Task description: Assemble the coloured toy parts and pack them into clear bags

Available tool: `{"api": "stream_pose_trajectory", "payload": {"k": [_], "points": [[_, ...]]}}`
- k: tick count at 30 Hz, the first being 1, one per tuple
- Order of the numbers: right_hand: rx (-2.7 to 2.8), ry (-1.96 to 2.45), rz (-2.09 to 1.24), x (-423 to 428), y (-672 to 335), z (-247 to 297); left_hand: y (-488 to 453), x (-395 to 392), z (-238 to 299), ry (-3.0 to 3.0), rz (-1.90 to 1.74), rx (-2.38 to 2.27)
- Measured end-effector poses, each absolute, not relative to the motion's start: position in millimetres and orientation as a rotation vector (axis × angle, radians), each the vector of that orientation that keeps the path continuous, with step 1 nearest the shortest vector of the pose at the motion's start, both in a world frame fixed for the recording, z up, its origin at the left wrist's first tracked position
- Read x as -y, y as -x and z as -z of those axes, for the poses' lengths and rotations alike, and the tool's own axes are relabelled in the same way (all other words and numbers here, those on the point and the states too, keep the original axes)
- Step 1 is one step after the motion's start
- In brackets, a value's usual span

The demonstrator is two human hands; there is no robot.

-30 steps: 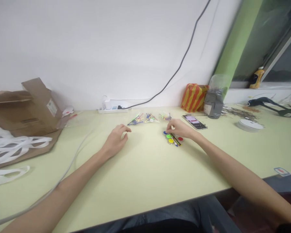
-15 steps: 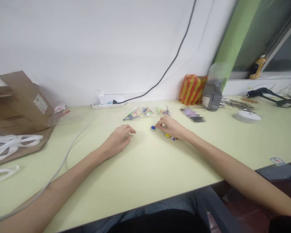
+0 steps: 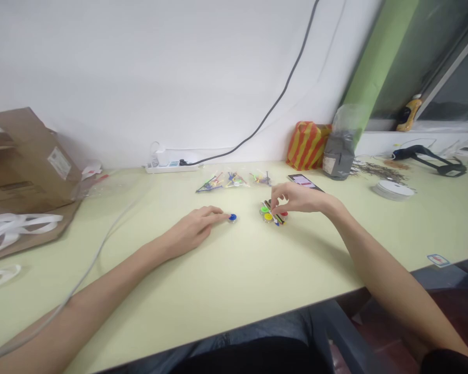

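L hand (image 3: pixel 189 232), fingers together, tips just at blue disc (image 3: pixel 232 217); R hand (image 3: pixel 301 198) nearer colored disc-and-stick pile (image 3: pixel 271 213), fingers bunched over it, grip unclear.

1. The white power strip (image 3: pixel 170 168) sits against the wall at the back of the surface (image 3: pixel 234 291).
2. A black cable (image 3: pixel 275 101) climbs the wall from the power strip's right end.
3. A flattened, open cardboard box (image 3: pixel 29 163) lies far left of the power strip.
4. White straps (image 3: pixel 17 228) lie in front of that box.
5. A thin grey cable (image 3: pixel 101 249) curves forward from near the power strip.
6. A red-and-yellow striped bag (image 3: pixel 308 146) stands right of the power strip.
7. Further right stand a grey package (image 3: pixel 338 156), a phone (image 3: pixel 302 180), and a white roll (image 3: pixel 392 190).
8. A yellow bottle (image 3: pixel 405 115) stands on the windowsill, far right of the power strip.
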State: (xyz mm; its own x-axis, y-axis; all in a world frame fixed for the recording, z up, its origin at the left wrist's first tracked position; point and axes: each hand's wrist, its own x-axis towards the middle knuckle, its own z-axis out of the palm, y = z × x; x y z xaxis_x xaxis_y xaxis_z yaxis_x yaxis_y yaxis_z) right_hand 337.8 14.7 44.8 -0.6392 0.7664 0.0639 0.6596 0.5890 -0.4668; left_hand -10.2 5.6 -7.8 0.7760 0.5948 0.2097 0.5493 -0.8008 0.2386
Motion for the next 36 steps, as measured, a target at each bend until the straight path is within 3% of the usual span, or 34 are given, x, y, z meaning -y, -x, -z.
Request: {"api": "stream_pose_trajectory", "payload": {"k": [6, 36], "points": [[2.593, 1.351, -0.581, -18, -344, -38, 12, -5, 8, -2.814, -0.405, -0.927], [2.560, 1.414, -0.398, -27, -322, -20, 6, -3, 13, -2.850, -0.385, -0.862]]}}
